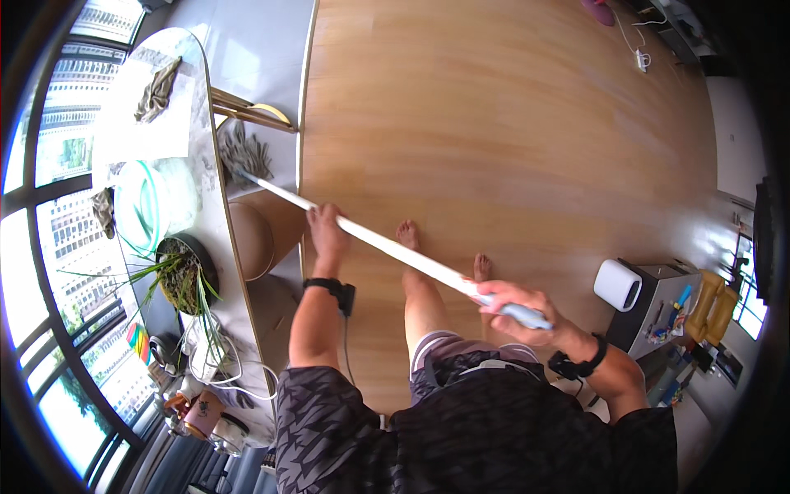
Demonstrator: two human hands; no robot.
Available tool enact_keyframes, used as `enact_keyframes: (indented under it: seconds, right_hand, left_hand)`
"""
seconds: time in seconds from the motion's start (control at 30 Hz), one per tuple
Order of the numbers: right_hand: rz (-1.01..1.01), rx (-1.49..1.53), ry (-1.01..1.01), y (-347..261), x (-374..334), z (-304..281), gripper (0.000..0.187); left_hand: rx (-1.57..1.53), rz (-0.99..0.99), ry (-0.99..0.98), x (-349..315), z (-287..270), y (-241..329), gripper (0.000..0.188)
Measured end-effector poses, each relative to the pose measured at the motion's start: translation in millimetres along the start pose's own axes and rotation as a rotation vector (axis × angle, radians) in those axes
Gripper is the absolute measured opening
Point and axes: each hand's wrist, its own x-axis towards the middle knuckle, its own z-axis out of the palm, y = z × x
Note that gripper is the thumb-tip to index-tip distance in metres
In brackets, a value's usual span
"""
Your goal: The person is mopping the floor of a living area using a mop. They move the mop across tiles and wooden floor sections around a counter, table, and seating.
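A mop slants across the view, its white pole running from upper left to lower right. My left hand is closed around the pole partway down. Near my right hip, my right hand grips the pole just above its light blue end grip. The grey stranded mop head lies on the grey floor beside the long table, partly hidden by the table's edge.
A marble-look table along the windows holds a potted plant, a teal-rimmed clear basin and cloths. Under it stand a brown cylinder and a stool. A white appliance sits at right; a power strip lies far right.
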Motion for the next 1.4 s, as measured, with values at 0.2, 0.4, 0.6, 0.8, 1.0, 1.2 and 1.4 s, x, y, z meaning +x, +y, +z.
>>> enact_keyframes:
  seconds: [0.2, 0.4, 0.6, 0.8, 1.0, 1.2, 1.4]
  right_hand:
    - [0.013, 0.115, 0.308, -32, -103, -66, 0.019]
    - [-0.079, -0.109, 0.570, -68, -235, -122, 0.042]
    - [-0.302, -0.328, 0.753, -126, -331, -159, 0.043]
    - [-0.320, -0.583, 0.662, -160, -313, -184, 0.032]
    - [-0.526, -0.479, 0.257, -247, -190, -235, 0.015]
    - [-0.378, -0.122, 0.038, -185, 39, -123, 0.021]
    - [0.167, 0.023, -0.300, -23, 77, -11, 0.012]
  left_hand:
    - [-0.065, 0.021, -0.103, -20, 34, 136, 0.014]
    - [-0.089, 0.115, -0.240, -32, 84, 297, 0.011]
    - [-0.226, 0.345, -0.491, -18, 97, 462, 0.023]
    - [-0.264, 0.427, -0.540, 4, 86, 475, 0.022]
    - [-0.406, 0.048, -0.248, -15, 5, 397, 0.020]
    - [-0.292, -0.272, -0.059, -101, -34, 221, 0.006]
    - [-0.138, -0.781, -0.330, -279, 23, 52, 0.026]
